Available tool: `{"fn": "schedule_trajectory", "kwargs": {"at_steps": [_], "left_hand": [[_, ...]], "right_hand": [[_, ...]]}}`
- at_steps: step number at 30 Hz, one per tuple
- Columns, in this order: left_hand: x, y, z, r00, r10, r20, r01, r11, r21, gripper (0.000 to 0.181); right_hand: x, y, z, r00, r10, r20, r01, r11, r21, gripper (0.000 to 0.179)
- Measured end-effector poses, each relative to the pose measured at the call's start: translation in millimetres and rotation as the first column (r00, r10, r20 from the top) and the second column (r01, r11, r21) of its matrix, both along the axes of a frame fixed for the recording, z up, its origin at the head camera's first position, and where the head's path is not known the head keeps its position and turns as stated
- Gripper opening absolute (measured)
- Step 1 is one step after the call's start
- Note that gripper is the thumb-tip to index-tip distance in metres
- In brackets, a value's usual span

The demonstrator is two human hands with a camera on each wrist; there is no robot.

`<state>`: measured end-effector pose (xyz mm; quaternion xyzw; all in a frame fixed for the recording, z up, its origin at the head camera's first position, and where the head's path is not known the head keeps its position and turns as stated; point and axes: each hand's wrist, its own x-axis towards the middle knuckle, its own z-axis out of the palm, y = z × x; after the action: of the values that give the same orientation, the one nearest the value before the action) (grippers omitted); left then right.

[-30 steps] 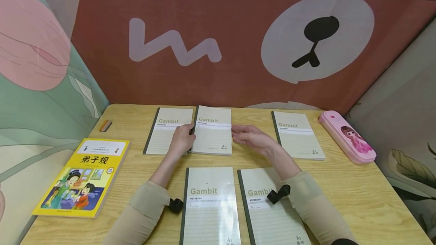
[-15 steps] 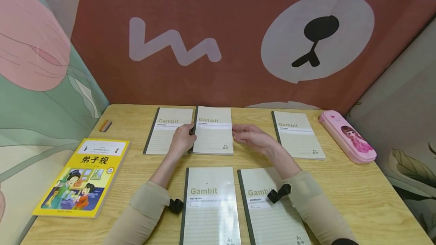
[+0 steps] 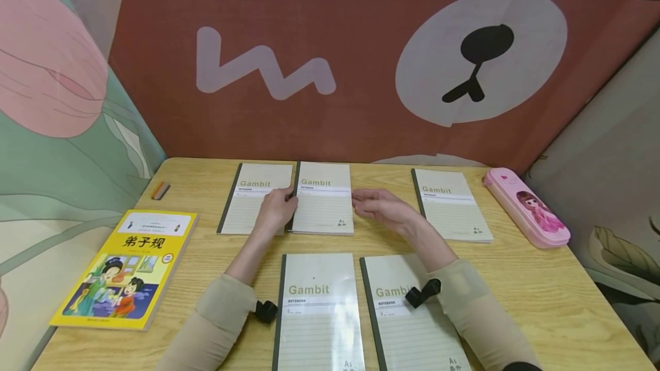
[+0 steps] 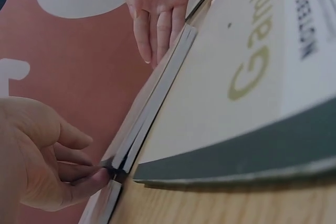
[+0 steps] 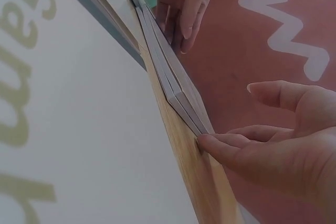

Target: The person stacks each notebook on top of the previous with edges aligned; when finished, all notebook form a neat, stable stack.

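At the back of the table, a cream Gambit notebook [image 3: 325,205] with a dark spine lies between my hands. In the right wrist view its edge shows two layers, one notebook [image 5: 176,85] on top of another. My left hand [image 3: 277,209] holds the spine side, its fingers and thumb [image 4: 97,182] at the dark spine, where the layers gape slightly. My right hand [image 3: 384,208] stands at the opposite side with fingers extended, fingertips right at the edge. Another Gambit notebook [image 3: 252,205] lies left of the pair, partly behind my left hand.
Two Gambit notebooks, one left [image 3: 319,325] and one right [image 3: 412,331], lie nearer, the latter under my right forearm. Another notebook [image 3: 454,205] and a pink pencil case [image 3: 528,208] lie back right. A yellow book [image 3: 124,271] and small eraser-like block [image 3: 160,190] lie left.
The upper notebook between my hands has shifted slightly and straightened, its far edge a little closer to me and its near right corner a bit further right. Both hands stay almost in place.
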<state>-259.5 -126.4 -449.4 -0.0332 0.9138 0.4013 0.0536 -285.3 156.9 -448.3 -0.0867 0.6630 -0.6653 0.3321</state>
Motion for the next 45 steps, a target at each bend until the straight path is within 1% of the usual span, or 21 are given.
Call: {"fn": "schedule_trajectory", "kwargs": {"at_steps": [5,11,14,18,20,24,31,35,39,43,45], "left_hand": [[-0.2,-2.2,4.4,1.000,0.029,0.008,-0.029,0.999,0.038,0.044],[-1.2,-3.1,6.8,0.996,0.051,0.080,-0.058,0.994,0.096,0.045],[-1.1,-2.8,8.0,0.991,0.056,0.121,-0.073,0.987,0.142,0.046],[-1.0,-3.3,8.9,0.988,0.053,0.147,-0.077,0.984,0.161,0.047],[-0.9,-3.5,9.3,0.986,0.052,0.156,-0.077,0.985,0.156,0.047],[-0.7,-3.3,9.4,0.985,0.047,0.163,-0.072,0.985,0.154,0.047],[0.2,-2.7,8.8,0.981,0.051,0.185,-0.086,0.979,0.184,0.048],[1.1,-2.8,8.0,0.981,0.050,0.185,-0.087,0.977,0.196,0.048],[0.0,-3.8,8.8,0.981,0.049,0.185,-0.092,0.969,0.228,0.049],[-1.0,-6.9,13.6,0.985,0.029,0.169,-0.072,0.965,0.251,0.053],[-0.4,-9.9,16.9,0.990,0.012,0.142,-0.049,0.965,0.258,0.055]], "right_hand": [[0.7,-0.9,1.4,1.000,-0.002,-0.005,0.002,1.000,-0.001,0.068],[1.2,-0.3,1.3,1.000,0.003,-0.005,-0.003,1.000,-0.005,0.067],[1.6,0.0,1.5,1.000,0.005,-0.003,-0.005,1.000,-0.006,0.067],[2.7,0.5,2.9,1.000,0.001,0.000,-0.001,1.000,-0.016,0.066],[2.7,0.7,3.0,1.000,0.000,-0.001,0.000,1.000,-0.019,0.066],[2.5,1.0,2.9,1.000,-0.005,-0.002,0.004,1.000,-0.018,0.067],[3.5,0.6,3.5,1.000,-0.011,0.010,0.011,1.000,-0.016,0.067],[4.2,0.8,2.8,1.000,-0.014,0.021,0.015,0.999,-0.029,0.066],[4.0,1.1,3.7,0.998,-0.042,0.040,0.044,0.998,-0.049,0.065],[3.4,3.6,6.6,0.996,-0.075,0.048,0.077,0.996,-0.049,0.065],[3.2,6.5,8.6,0.996,-0.081,0.038,0.082,0.996,-0.033,0.065]]}}
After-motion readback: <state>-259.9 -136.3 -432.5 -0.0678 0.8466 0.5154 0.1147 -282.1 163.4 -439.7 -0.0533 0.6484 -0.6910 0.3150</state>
